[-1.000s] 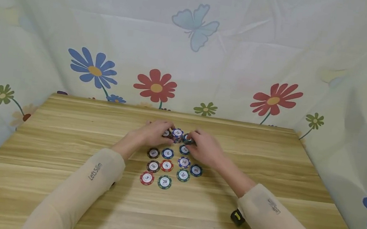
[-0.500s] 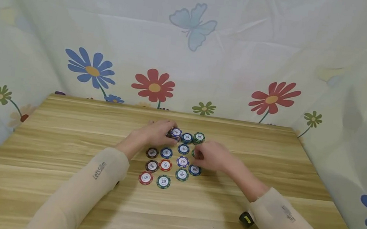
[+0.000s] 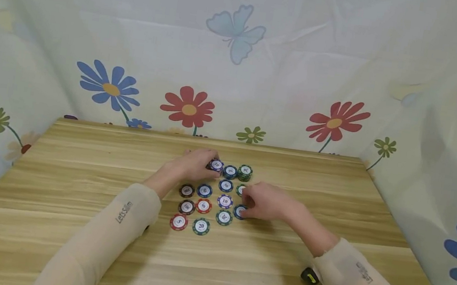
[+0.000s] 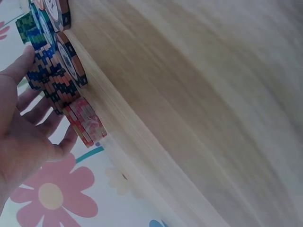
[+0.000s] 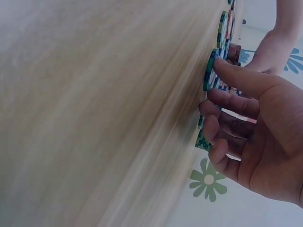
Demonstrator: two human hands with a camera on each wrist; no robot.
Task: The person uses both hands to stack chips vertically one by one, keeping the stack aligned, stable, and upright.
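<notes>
In the head view my left hand [image 3: 196,165] lies around chip stacks at the back left, beside a purple-topped 10 stack [image 3: 216,165]. The left wrist view shows its fingers behind a black stack [image 4: 61,90] and a red stack [image 4: 85,122], one digit touching a blue stack [image 4: 46,62]. My right hand [image 3: 268,201] pinches the edges of a blue chip [image 3: 238,211] lying in the front right of the layout; its thumb and index finger touch that chip [image 5: 207,78] in the right wrist view. A green chip [image 3: 240,190] is partly hidden by this hand.
Blue [image 3: 230,171] and green [image 3: 245,171] stacks stand at the back. Several single chips lie nearer, among them a red 5 [image 3: 179,222] and a green 20 [image 3: 201,226]. A patterned curtain [image 3: 146,45] rises behind the wooden table [image 3: 123,148].
My right hand has moved from the back stacks nearer to me, to the blue chip. A green stack and a green chip have come into view. My left hand stays about the stacks.
</notes>
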